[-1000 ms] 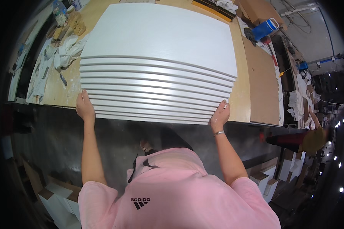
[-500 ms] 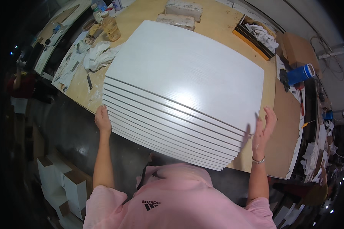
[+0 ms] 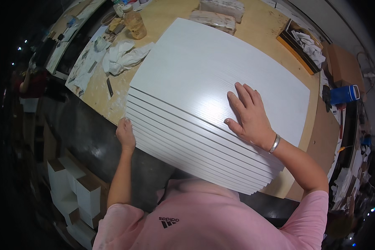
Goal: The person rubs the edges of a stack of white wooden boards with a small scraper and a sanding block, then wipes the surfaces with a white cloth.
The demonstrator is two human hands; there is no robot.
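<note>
Bordering the stacked panels (image 3: 187,62) on the bench (image 3: 258,35): crumpled cloth (image 3: 123,58), two blocks (image 3: 212,21). Panels glossy white, near edges stepped. Left fingers (image 3: 127,122) at left edge, grip indeterminable; right fingers (image 3: 245,96) spread, released, over top.

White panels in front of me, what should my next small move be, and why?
I'd probably press your right hand gently flat on the top panel. Its fingers are spread over that panel, your left hand is at the left edge of the stack, and the near edges lie stepped rather than flush, so panels might slide if nudged.
</note>
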